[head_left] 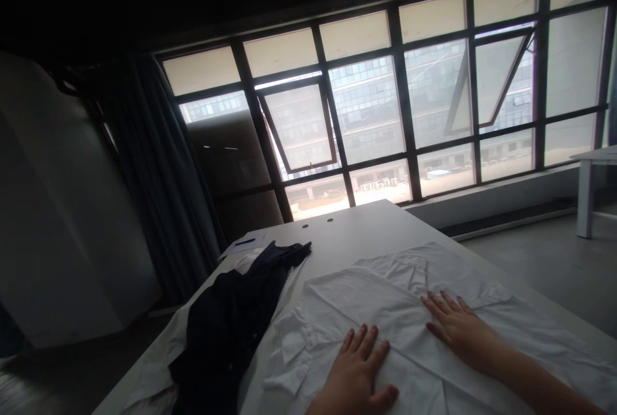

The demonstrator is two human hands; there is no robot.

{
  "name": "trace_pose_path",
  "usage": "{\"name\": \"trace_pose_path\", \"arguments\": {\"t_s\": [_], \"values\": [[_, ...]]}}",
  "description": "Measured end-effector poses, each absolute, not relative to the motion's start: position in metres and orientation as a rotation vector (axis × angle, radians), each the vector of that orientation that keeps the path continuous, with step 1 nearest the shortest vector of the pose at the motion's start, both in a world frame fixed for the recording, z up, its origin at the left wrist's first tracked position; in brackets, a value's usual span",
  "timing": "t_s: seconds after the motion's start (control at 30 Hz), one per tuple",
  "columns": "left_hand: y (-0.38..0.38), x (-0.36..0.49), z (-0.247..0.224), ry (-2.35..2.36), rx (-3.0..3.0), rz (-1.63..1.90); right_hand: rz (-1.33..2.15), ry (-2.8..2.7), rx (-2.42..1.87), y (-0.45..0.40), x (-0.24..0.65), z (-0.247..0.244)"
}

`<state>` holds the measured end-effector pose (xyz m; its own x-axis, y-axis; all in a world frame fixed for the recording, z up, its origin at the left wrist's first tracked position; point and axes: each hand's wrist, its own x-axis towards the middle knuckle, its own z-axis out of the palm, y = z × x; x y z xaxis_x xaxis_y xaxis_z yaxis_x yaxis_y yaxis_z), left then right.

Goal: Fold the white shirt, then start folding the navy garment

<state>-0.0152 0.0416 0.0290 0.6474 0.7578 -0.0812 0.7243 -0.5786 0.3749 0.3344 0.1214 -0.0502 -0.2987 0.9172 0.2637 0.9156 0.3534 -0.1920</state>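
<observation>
Evidently, the wide, thin white cloth garment (342, 299) has been laid out over the near right part of the long white table (361, 229), and its middle may be judged mostly spread. Smoothness is not yet reached, however: long creases are seen between and beyond the hands, the far edge is rumpled, and small folded flaps are bunched at the left edge (whether these are cuffs or hems cannot be told). To the left of it, a dark navy cloth garment (231, 318) is left in a loose heap, seemingly unsorted and touched by neither hand. On the white cloth, the left hand (357, 370) is placed palm down at the near side, its fingers moderately parted and pointed to the far side, with the thumb held out to the right. The right hand (456, 328) is set farther off and to the right, also palm down, its forearm slanted in from the near right and its fingers slightly spread, pointed far and left. Nothing is seen gripped by either hand.
</observation>
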Motion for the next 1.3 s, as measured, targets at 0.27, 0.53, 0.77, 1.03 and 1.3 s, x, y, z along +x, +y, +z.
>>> {"name": "trace_pose_path", "arguments": {"t_s": [0.27, 0.53, 0.77, 1.03, 1.3], "values": [[0.042, -0.017, 0.030, 1.174, 2.477, 0.144, 0.215, -2.401, -1.299, 0.093, 0.302, -0.020], [0.044, -0.018, 0.029, 1.169, 2.492, 0.090, 0.577, -2.569, -1.216, 0.073, 0.296, 0.003], [0.037, -0.020, 0.022, 1.073, 2.547, -0.048, 0.904, -2.565, -1.230, 0.047, 0.304, 0.046], [0.037, -0.018, 0.053, 1.163, 2.536, 0.197, 0.814, -2.402, -1.278, 0.027, 0.291, 0.060], [0.067, -0.066, 0.044, 1.880, 2.213, -0.072, 0.926, -2.310, -1.238, 0.036, 0.305, 0.051]]}}
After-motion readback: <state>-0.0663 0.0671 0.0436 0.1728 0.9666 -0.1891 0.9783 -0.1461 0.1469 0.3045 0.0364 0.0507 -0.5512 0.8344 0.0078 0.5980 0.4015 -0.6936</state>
